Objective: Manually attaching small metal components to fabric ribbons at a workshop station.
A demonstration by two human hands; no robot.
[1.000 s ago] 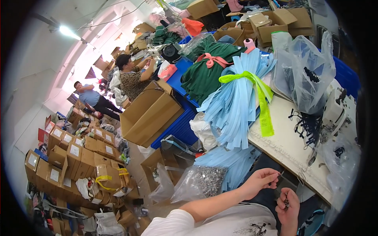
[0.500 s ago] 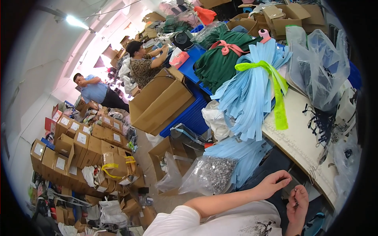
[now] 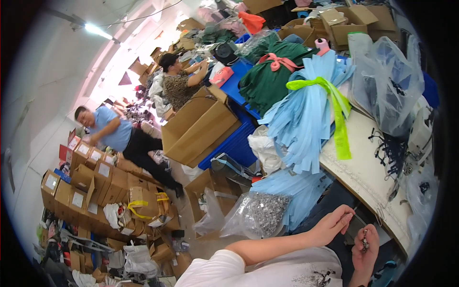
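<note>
My left hand (image 3: 331, 225) reaches from a white sleeve toward the edge of the white table (image 3: 368, 162). Its fingers are drawn together by a thin dark strand; whether they grip it I cannot tell. Just below and to its right, my right hand (image 3: 366, 253) is raised and pinches a small dark metal piece (image 3: 365, 240) between thumb and fingers. A clear bag of small grey metal parts (image 3: 258, 213) lies left of my left forearm.
A light-blue fabric bundle tied with a lime band (image 3: 311, 110) hangs over the table. Behind it are a green bundle (image 3: 267, 81), a plastic bag (image 3: 387, 86) and blue crates (image 3: 234, 143). Cardboard boxes (image 3: 198, 126) crowd the floor. Two people (image 3: 119, 136) work at the far left.
The whole view has slid a little, so the boxes and bundles sit further right. My hands stay close together at the table edge. The person in blue has bent lower.
</note>
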